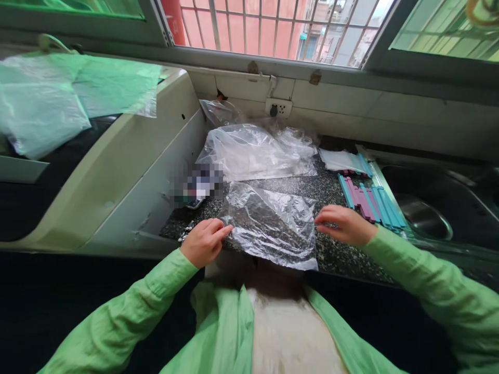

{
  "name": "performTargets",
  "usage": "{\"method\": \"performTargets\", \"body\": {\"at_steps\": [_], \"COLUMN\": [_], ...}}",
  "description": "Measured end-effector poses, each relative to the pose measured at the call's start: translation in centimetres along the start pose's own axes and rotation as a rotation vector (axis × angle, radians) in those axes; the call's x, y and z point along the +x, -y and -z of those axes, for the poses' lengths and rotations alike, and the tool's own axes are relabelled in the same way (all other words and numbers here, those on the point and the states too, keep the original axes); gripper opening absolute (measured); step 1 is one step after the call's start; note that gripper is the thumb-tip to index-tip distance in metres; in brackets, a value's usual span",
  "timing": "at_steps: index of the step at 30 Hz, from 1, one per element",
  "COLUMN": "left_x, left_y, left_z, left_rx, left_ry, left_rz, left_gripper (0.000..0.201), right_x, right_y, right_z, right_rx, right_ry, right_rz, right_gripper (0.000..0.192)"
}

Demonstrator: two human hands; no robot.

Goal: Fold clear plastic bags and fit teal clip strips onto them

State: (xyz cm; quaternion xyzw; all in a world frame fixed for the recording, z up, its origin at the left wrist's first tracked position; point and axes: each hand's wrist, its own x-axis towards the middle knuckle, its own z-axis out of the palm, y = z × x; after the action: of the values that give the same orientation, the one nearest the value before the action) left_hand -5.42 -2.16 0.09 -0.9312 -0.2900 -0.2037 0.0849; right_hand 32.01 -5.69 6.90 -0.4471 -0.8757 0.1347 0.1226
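A clear plastic bag (273, 223) lies flat on the dark speckled counter (335, 257), its near edge hanging over the counter's front. My left hand (205, 241) rests at the bag's left edge, fingertips pinching or touching it. My right hand (343, 223) sits at the bag's right edge, fingers curled down onto the plastic. Both sleeves are light green.
A heap of more clear bags (253, 150) lies behind. Blue and pink sealing clips (368, 200) lie right of my right hand, beside a steel sink (424, 218). A white appliance (128, 171) draped with plastic stands on the left. A wall socket (278, 108) sits below the window.
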Motion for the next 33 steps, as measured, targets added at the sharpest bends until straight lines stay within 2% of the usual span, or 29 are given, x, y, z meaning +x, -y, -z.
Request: {"method": "performTargets", "body": {"at_steps": [2, 4, 8, 10, 13, 15, 18, 21, 23, 25, 28, 30, 33], "left_x": [-0.3, -0.4, -0.2, 0.2, 1.8, 3.6, 6.8, 9.7, 11.0, 11.9, 12.4, 12.2, 11.5], "left_y": [-0.1, -0.6, -1.7, -1.6, 0.2, 2.1, 4.8, 6.6, 7.3, 7.6, 7.5, 7.3, 7.1], "left_z": [0.2, 0.3, 0.8, 1.5, 2.8, 3.4, 3.4, 2.4, 1.5, 0.6, -0.4, -0.7, -0.8], "left_rx": [-0.004, 0.006, 0.008, -0.028, -0.172, -0.377, -0.688, -0.862, -0.908, -0.905, -0.851, -0.832, -0.841], "left_ry": [-0.004, -0.034, -0.095, -0.090, -0.018, 0.094, 0.251, 0.362, 0.393, 0.435, 0.469, 0.449, 0.365], "left_rz": [0.023, 0.021, -0.011, 0.090, 0.373, 0.539, 0.806, 1.057, 1.139, 1.176, 1.138, 1.098, 1.063], "left_gripper": [0.037, 0.034, 0.028, 0.026, 0.027, 0.029, 0.027, 0.023, 0.024, 0.029, 0.030, 0.027, 0.030], "right_x": [3.0, 6.7, 14.4, 17.2, 19.0, 18.7, 16.6, 13.5, 11.4, 9.6, 7.8, 7.3, 6.7], "right_y": [-1.1, -1.7, -0.4, 0.7, 1.9, 1.8, -0.1, -3.4, -5.4, -6.7, -7.2, -7.1, -7.3], "right_z": [0.4, 0.2, -1.0, -1.5, -1.9, -1.7, -0.6, 0.7, 1.4, 1.5, 0.9, 0.3, -0.3], "right_rx": [0.010, 0.015, -0.072, -0.190, -0.326, -0.358, -0.392, -0.389, -0.321, -0.182, 0.106, 0.221, 0.272], "right_ry": [-0.060, -0.056, 0.074, 0.150, 0.257, 0.287, 0.296, 0.301, 0.319, 0.349, 0.395, 0.391, 0.347], "right_rz": [-0.041, -0.080, -0.156, -0.175, -0.201, -0.212, -0.261, -0.432, -0.547, -0.659, -0.789, -0.759, -0.654], "right_gripper": [0.020, 0.018, 0.020, 0.023, 0.025, 0.023, 0.021, 0.021, 0.027, 0.036, 0.045, 0.048, 0.048]}}
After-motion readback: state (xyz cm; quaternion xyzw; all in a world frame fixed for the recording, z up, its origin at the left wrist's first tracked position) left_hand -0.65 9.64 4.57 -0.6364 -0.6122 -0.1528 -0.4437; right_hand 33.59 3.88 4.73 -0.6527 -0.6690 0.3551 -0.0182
